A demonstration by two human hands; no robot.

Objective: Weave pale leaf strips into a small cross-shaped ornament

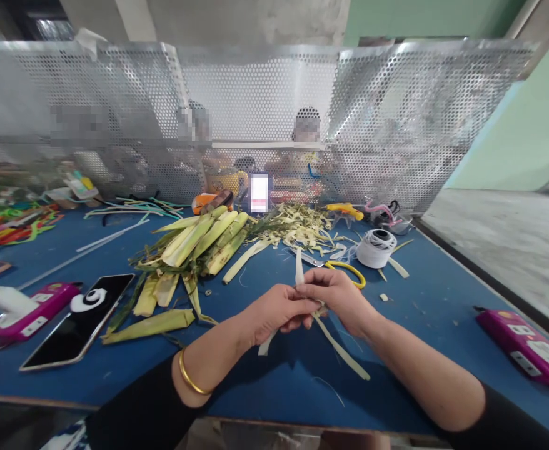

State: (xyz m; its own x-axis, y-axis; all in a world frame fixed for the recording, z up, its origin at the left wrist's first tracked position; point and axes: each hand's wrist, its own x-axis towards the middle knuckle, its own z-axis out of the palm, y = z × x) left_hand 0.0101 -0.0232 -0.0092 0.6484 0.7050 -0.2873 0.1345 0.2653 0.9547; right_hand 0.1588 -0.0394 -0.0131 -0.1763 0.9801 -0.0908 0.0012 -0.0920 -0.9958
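Note:
My left hand (281,312) and my right hand (328,292) meet above the front middle of the blue table. Both are closed, with fingers pinching pale corn husk strips. One husk strip (299,265) points up from between the fingers, and a long one (344,353) trails down to the right. A short end shows below my left hand. Where the strips cross is hidden by my fingers. Just beyond my right hand lie scissors (356,275) with yellow handles. A spool of white thread (376,249) stands to their right, loose thread beside it.
A heap of corn husks (199,244) lies left of centre, with husk scraps (297,225) behind. A phone (80,322) and a magenta power strip (30,312) are at left; another power strip (525,347) is at right. A perforated metal screen (260,81) closes the back; people sit beyond it.

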